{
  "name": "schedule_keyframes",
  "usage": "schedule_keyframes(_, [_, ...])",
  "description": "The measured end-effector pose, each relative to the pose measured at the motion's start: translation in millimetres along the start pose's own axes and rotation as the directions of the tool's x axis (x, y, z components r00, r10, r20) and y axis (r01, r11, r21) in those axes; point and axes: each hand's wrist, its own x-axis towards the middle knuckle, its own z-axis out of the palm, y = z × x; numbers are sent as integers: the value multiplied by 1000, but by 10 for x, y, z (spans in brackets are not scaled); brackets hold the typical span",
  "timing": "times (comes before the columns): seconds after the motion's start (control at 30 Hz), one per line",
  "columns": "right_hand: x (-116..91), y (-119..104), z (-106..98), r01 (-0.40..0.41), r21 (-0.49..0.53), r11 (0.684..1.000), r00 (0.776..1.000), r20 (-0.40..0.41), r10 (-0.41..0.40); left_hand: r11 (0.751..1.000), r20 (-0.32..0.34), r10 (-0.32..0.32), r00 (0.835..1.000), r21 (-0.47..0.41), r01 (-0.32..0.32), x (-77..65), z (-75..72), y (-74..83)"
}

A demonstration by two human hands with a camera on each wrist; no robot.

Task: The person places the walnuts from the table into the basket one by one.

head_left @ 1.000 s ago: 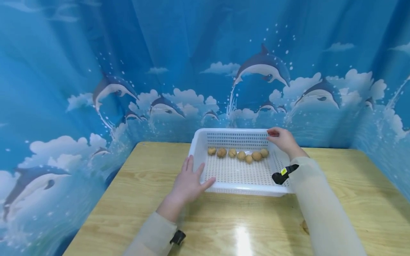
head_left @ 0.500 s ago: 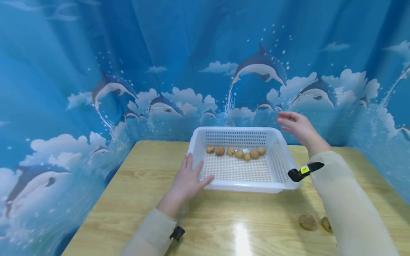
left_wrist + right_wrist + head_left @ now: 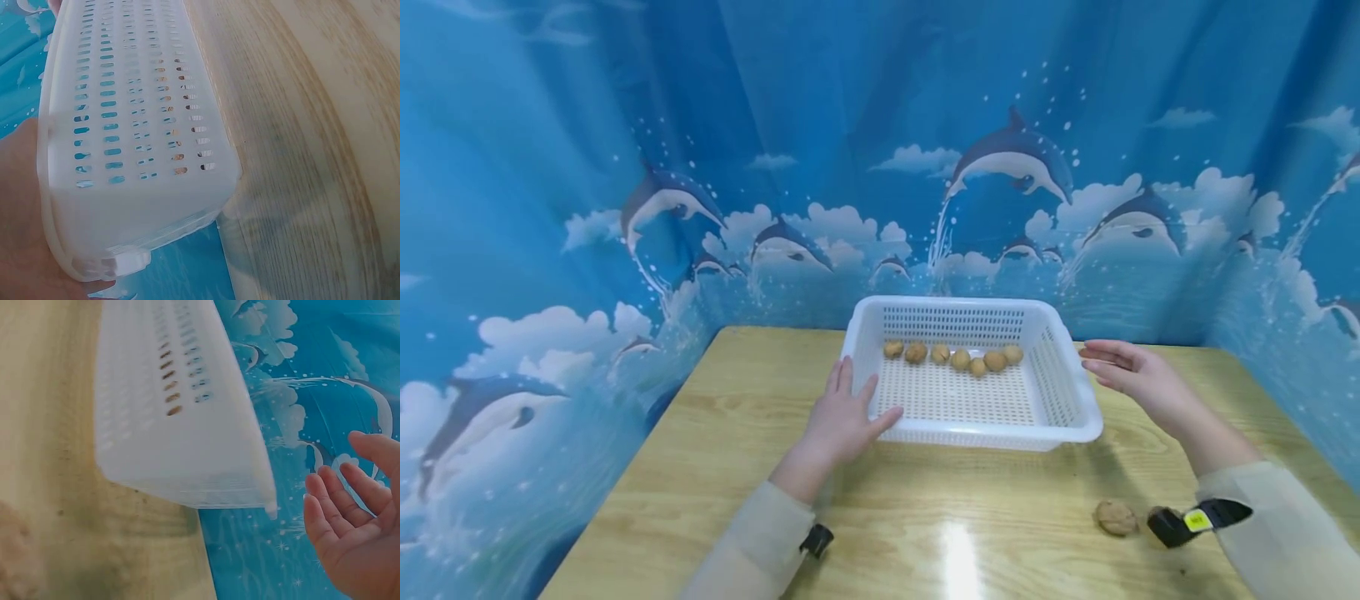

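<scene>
A white perforated plastic basket [image 3: 970, 432] stands on the wooden table, with several walnuts [image 3: 959, 359] lined up in a row inside, toward its far side. My left hand [image 3: 842, 423] rests on the basket's near left corner, fingers spread over the side rim and thumb along the front rim. In the left wrist view that hand [image 3: 22, 219] lies against the rim. My right hand [image 3: 1142, 385] hovers just right of the basket, fingers loosely bent. The right wrist view shows this hand [image 3: 356, 519] holding nothing, apart from the basket wall [image 3: 187, 450].
On the table [image 3: 760, 383], right of the basket's front, lies a loose walnut [image 3: 1116, 517]. A second walnut [image 3: 1159, 512] is partly hidden by the right wrist camera [image 3: 1172, 527]. A blue curtain [image 3: 820, 150] printed with dolphins hangs behind the table and at its sides.
My right hand has left the basket's far right rim, risen, then come down and right beside the basket. The loose walnuts have come into sight. My left hand stays on the corner.
</scene>
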Motion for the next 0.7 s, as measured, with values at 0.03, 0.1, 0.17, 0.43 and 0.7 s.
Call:
schedule_keyframes(0.03, [-59, 27, 12, 10, -6, 1000, 1000, -6, -10, 1000, -3, 3, 1000, 2, -3, 2, -4, 1])
schedule_keyframes(0.1, [-167, 86, 33, 31, -1, 1000, 999, -9, -31, 1000, -8, 6, 1000, -4, -6, 4, -12, 3])
schedule_keyframes(0.17, [-264, 143, 64, 37, 6, 999, 999, -12, -37, 1000, -4, 1, 1000, -13, -1, 1, -22, 3])
schedule_keyframes(0.43, [-606, 389, 97, 27, 13, 1000, 1000, 5, -28, 1000, 5, -12, 1000, -21, 12, -31, -62, 11])
schedule_keyframes(0.7, [-947, 739, 14, -64, -10, 998, 991, 119, 65, 1000, 15, -9, 1000, -16, 9, -20, 12, 14])
